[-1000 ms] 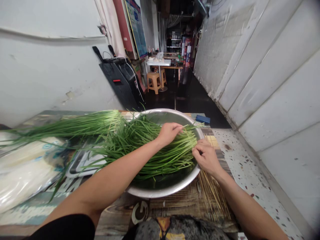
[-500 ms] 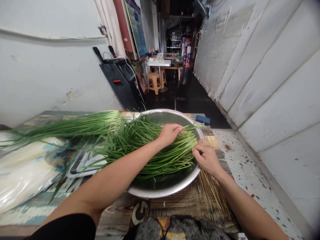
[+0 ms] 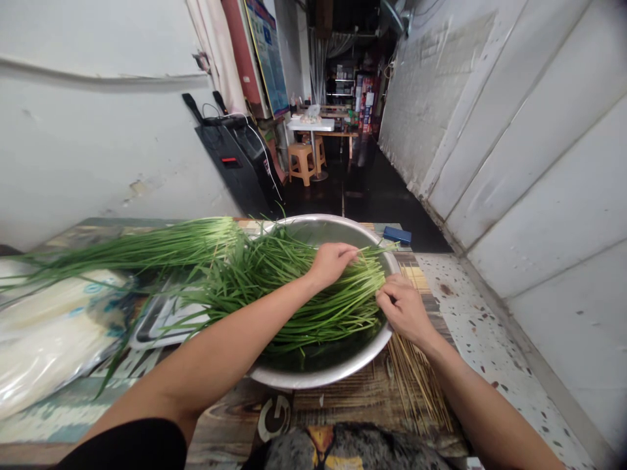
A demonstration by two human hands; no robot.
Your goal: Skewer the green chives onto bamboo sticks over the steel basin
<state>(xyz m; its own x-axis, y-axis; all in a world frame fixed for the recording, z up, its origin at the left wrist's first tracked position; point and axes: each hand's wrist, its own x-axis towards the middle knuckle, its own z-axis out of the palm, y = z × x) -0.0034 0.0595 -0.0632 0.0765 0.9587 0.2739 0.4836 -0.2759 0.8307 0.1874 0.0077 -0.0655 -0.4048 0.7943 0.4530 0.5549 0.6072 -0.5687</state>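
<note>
Long green garlic chives (image 3: 313, 320) fill a wide metal basin (image 3: 313, 380), their pale cut ends toward the right rim. My left hand (image 3: 336, 262) reaches over the chives, thumb and fingertips pinched on a few stalks whose pale ends stick out to the right. Over the basin's right rim, my right hand (image 3: 405, 308) is closed beside the stalk ends. Its fingers are curled, and whatever they grip is hidden. Below that hand lies a spread of thin bamboo skewers (image 3: 421, 385) on the wooden tabletop (image 3: 333, 408).
Another chive bunch (image 3: 161, 240) lies at the left, near a metal tray (image 3: 147, 333) and a filled plastic bag (image 3: 59, 333). A blue box (image 3: 397, 235) sits behind the basin. Beyond are stools (image 3: 301, 163), a small white table (image 3: 313, 125) and a black case (image 3: 240, 156).
Almost nothing differs. Both hands keep their places at the chives, with only a very slight shift of the right hand to the left.
</note>
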